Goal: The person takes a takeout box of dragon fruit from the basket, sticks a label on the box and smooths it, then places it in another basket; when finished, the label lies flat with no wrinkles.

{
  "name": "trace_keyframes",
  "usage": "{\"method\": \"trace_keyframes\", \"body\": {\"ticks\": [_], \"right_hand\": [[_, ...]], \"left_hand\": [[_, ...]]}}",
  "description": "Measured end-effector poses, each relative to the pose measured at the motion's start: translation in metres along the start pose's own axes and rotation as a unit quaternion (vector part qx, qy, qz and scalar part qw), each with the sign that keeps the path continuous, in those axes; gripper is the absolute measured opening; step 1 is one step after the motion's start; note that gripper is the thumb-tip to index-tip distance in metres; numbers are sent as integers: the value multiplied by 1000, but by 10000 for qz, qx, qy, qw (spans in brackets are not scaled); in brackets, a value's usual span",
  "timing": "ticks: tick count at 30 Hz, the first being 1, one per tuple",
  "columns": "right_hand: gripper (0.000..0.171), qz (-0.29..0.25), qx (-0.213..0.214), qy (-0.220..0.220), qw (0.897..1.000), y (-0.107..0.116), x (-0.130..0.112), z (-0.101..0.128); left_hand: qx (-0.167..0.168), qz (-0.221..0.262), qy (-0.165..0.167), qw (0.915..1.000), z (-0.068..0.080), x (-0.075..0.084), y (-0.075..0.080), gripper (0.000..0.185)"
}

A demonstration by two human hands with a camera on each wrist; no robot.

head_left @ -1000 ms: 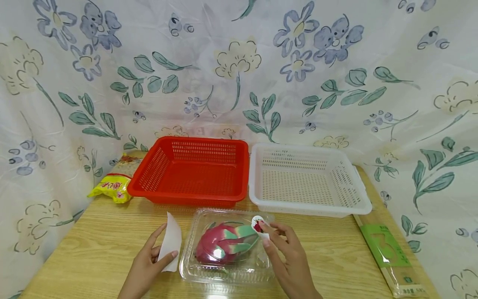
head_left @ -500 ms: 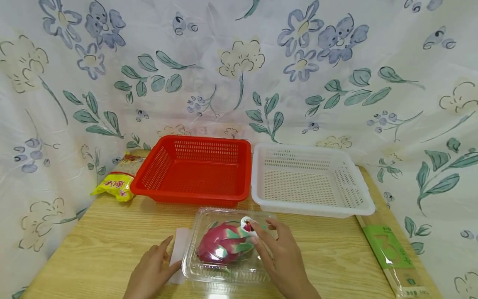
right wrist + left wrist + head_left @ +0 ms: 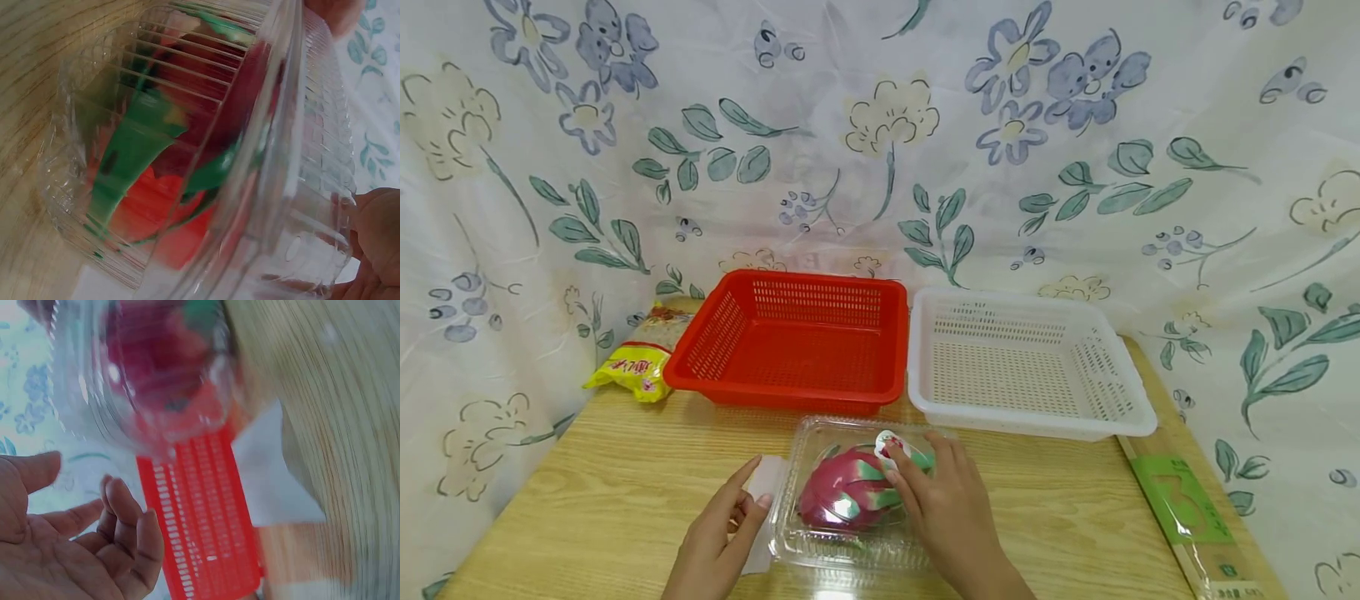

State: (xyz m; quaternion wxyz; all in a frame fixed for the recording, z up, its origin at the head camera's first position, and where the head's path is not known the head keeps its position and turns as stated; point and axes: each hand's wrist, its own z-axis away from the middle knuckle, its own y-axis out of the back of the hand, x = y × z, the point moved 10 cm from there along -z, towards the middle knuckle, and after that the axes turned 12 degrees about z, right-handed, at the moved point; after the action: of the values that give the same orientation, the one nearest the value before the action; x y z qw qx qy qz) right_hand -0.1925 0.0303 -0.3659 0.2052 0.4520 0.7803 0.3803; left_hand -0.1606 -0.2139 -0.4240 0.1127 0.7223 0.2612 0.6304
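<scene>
At the far left a yellow packet (image 3: pixel 638 367) slumps against the red basket (image 3: pixel 786 393), and here's the left hand (image 3: pixel 718 529), fingers loosely bent, thumb and forefinger apart, gripping nothing, right by a white paper (image 3: pixel 765 479) at the container's edge! The clear container (image 3: pixel 850 553) sits on the table in front of the baskets, a dragon fruit (image 3: pixel 838 492) inside, and a round sticker (image 3: pixel 886 437) over its lid. The right hand (image 3: pixel 947 500) has a fingertip on that sticker, fingers extended, no clamp. Behind it, the white basket (image 3: pixel 1037 423); far right, a green-labelled pack (image 3: pixel 1183 504).
</scene>
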Motion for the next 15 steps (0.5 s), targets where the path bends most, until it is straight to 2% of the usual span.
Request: {"method": "trace_keyframes", "body": {"ticks": [3,9,15], "right_hand": [[36,56,-91,19,9999,-2,-2,0],[37,149,-200,123,9996,-6,-6,0],[48,148,10,225,9996,-6,-9,-1]], "left_hand": [[-94,215,-22,9997,4,6,-9,45],[-230,321,445,9982,10,3,-17,48],[-290,309,593,9973,11,-1,-19,57]]}}
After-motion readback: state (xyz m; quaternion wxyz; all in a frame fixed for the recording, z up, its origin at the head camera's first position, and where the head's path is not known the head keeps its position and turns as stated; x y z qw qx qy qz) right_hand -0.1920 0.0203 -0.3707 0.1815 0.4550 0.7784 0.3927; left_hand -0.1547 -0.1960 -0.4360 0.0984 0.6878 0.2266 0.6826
